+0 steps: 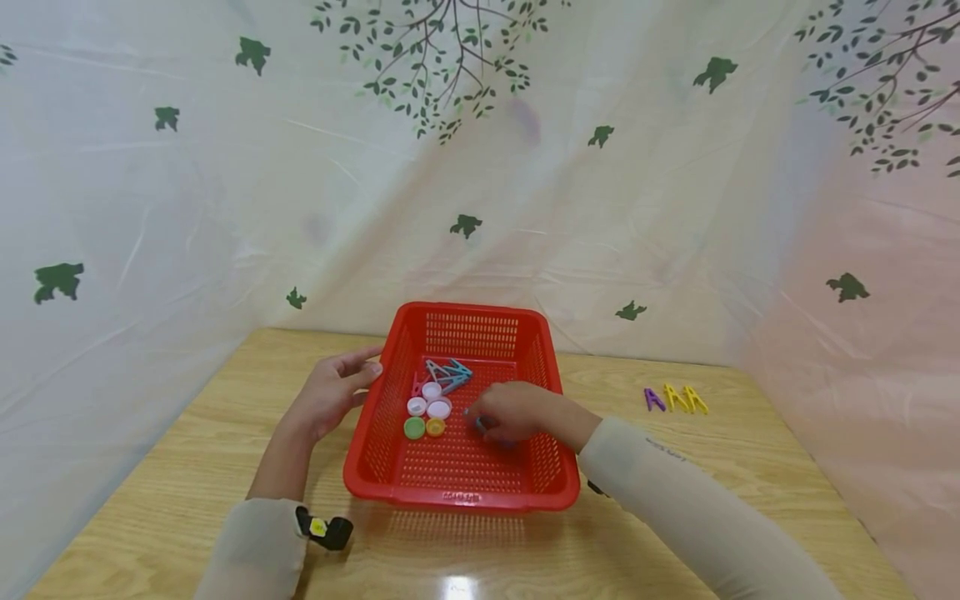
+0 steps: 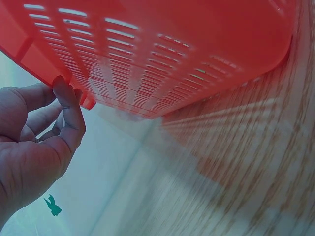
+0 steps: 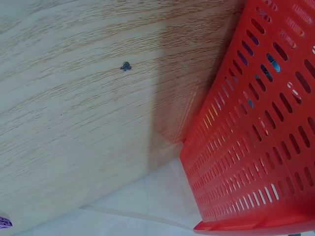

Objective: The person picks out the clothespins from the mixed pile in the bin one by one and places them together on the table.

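Head view: red basket (image 1: 461,483) mid-tabletop (image 1: 187,467), caps (image 1: 427,408) and pegs (image 1: 448,373) inside. Right hand (image 1: 510,411) down in the basket, fingers curled round a small blue piece, hardly visible. Left hand (image 1: 330,392) relaxed, fingertips on the rim, probably steadying. Spare pegs (image 1: 675,398) well apart. Left wrist view alone shows fingertips (image 2: 61,88) meeting the rim; right wrist view only wall slots.

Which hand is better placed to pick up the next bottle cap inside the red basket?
Likely the right hand: it is already inside the red basket, close to the bottle caps, though it seems to pinch something small and blue. The left hand rests outside on the basket's rim.
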A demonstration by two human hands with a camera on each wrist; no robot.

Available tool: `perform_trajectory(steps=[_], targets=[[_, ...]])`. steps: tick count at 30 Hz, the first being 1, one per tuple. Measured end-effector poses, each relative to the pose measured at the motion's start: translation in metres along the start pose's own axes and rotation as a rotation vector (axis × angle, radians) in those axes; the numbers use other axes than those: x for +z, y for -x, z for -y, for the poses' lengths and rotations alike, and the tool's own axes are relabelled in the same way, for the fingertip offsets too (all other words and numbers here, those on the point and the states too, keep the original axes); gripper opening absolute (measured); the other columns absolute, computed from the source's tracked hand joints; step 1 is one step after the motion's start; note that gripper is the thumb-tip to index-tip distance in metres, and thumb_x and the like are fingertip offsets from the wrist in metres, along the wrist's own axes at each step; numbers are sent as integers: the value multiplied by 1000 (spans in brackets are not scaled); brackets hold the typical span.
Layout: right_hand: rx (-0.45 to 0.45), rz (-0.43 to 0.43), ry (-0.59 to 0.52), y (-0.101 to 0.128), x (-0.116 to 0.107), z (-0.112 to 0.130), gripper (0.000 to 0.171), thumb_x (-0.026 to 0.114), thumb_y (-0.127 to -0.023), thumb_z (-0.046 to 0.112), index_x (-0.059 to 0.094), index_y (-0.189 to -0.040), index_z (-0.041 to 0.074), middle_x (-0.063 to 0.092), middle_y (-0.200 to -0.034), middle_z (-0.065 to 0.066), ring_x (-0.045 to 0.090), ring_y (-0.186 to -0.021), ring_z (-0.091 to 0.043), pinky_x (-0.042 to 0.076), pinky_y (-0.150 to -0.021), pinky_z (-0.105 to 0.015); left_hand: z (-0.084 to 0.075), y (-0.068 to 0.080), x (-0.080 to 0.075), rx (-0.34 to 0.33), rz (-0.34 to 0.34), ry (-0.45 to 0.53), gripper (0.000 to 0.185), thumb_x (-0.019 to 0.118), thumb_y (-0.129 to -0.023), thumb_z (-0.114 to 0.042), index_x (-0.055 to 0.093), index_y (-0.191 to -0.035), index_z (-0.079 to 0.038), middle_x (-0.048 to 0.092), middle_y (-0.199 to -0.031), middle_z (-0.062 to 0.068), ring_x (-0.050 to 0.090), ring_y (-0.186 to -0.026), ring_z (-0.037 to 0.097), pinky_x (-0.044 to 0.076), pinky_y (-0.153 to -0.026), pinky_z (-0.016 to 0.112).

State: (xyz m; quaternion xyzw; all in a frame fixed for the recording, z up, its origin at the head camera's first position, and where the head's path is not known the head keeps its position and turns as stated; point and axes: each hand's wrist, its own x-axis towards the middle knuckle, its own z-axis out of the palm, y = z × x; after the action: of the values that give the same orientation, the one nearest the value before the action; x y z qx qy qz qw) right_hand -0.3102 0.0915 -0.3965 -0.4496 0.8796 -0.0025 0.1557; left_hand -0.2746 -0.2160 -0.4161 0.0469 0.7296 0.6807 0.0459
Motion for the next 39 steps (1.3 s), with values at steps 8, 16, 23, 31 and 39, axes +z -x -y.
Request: perform_trajectory(steps=[8,16,23,31,39], targets=[[30,4,-23,1,-2,2,29,79,-91,19,76,-119,22,71,-97,10,63,-79,-5,57,-77,-23,0,1,1,-3,-5,3,56,67,-100,-29,51,-151,-14,59,-138,17,66,-115,31,58,-93,41],[36,-4,-26,2,-3,3,30,79,-91,18,76,-121,22,72,-103,8,63,-82,-6,58,-82,-25,-1,1,1,-3,-1,13,55,67,-101,-27,51,-151,-13,59,-136,18,66,-114,31,58,-93,40],[-10,-53,-52,3,-3,1,27,75,-95,15,76,-122,20,73,-107,6,63,-82,-5,57,-83,-24,-1,0,2,-7,-4,23,49,64,-103,-21,53,-149,-11,61,-130,19,67,-109,27,60,-90,39],[-43,-92,-100,6,-6,2,25,71,-97,15,76,-122,17,74,-103,6,63,-76,-4,56,-77,-19,-2,0,1,-9,-1,16,47,62,-104,-17,53,-149,-10,60,-127,19,66,-106,26,60,-88,39],[-32,-124,-136,6,-7,3,31,74,-96,17,74,-127,20,75,-114,5,65,-81,-2,58,-82,-21,-2,0,1,-7,2,19,48,63,-103,-19,53,-150,-11,60,-128,19,67,-107,27,60,-89,39]])
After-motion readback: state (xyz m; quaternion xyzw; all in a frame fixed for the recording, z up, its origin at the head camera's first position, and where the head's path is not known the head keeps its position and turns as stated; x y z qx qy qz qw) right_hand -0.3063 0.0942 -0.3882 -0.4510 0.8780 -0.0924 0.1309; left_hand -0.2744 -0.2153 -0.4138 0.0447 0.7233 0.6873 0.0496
